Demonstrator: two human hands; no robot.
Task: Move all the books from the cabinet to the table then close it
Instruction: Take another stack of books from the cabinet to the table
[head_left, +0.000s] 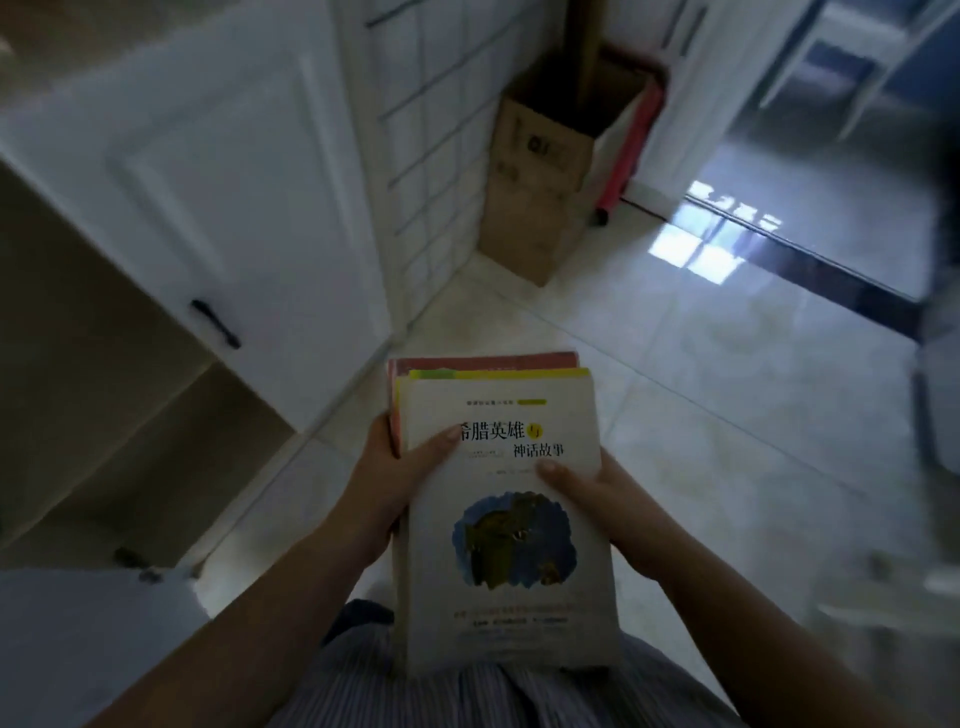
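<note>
A stack of books (498, 499) is gripped from both sides at lower centre of the frame. The left hand (395, 483) is clamped on the stack's left edge, its thumb laid across the top cover beside the printed title. The right hand (608, 512) is clamped on the right edge, thumb pressed on the cover just below the title, fingers hidden under the stack. Two hands, then, both closed on the same load.

At least three books can be counted by their edges: a white cover with a blue and yellow picture on top, a yellow-edged one under it, a red one at the bottom. Whether more are hidden in between cannot be told. The stack is carried flat and level, its near end held over a striped garment (467, 696) at the bottom of the frame.

Under the books, pale glossy floor tiles (701, 415) are seen, with one bright window reflection at right centre. At left, the cabinet (78, 415) is seen open, its brown interior showing; no books can be made out in the part in view. One white door (197, 171) is swung out at upper left, with one black handle (215, 323) on it. One open cardboard box (540, 156) is stood against the wall at upper centre, with one red item (631, 140) leaned beside it. The view is motion-blurred.
</note>
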